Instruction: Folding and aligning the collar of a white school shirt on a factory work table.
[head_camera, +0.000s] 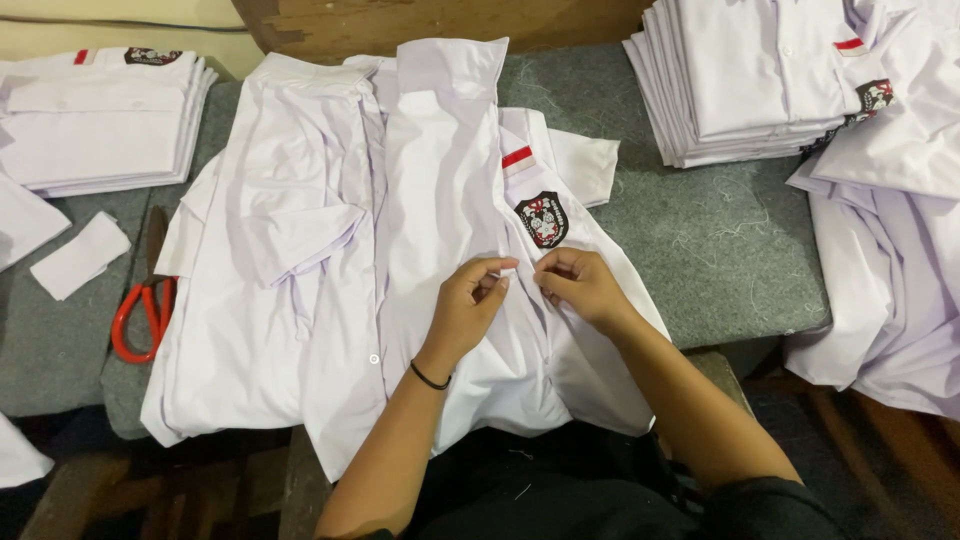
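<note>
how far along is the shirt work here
Done: folded white shirts sit in a left stack and a taller right stack. In hand: the left hand and right hand pinch the front of an open shirt. Left: a loose shirt heap at right.

We hold both forearms bare, reaching up from the lower edge and converging toward the middle. Our left hand (472, 300) is bent at the wrist, which carries a thin black band, with thumb and forefinger pinched together. Our right hand (580, 285) sits just beside it, knuckles up, fingers curled inward and fingertips nearly meeting the left's.
</note>
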